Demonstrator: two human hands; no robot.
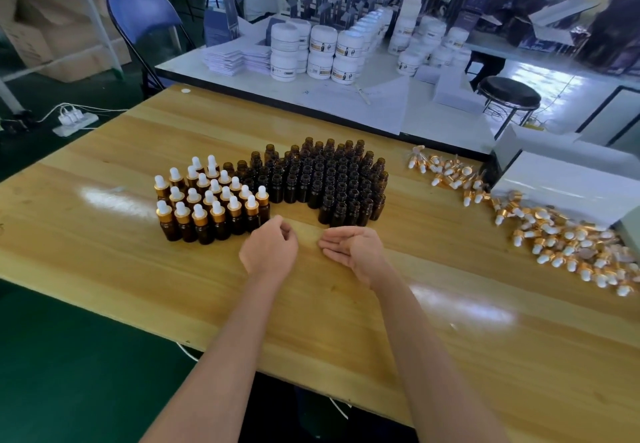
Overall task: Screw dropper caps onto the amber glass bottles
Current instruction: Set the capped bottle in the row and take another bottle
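Several amber bottles with gold-and-white dropper caps point(207, 207) stand grouped at the left of the wooden table point(138, 269). Beside them to the right stands a larger cluster of uncapped amber bottles point(329, 179). Loose dropper caps point(561, 238) lie in a heap at the right, trailing toward the far edge. My left hand point(270, 250) hovers just in front of the capped group, fingers loosely curled, holding nothing. My right hand point(353, 248) lies palm up in front of the uncapped bottles, fingers relaxed and empty.
A white box point(561, 186) lies at the table's right side behind the caps. Beyond, a white table point(346, 96) holds several white jars and cartons, where another person sits. A blue chair point(142, 13) and a black stool point(509, 94) stand nearby.
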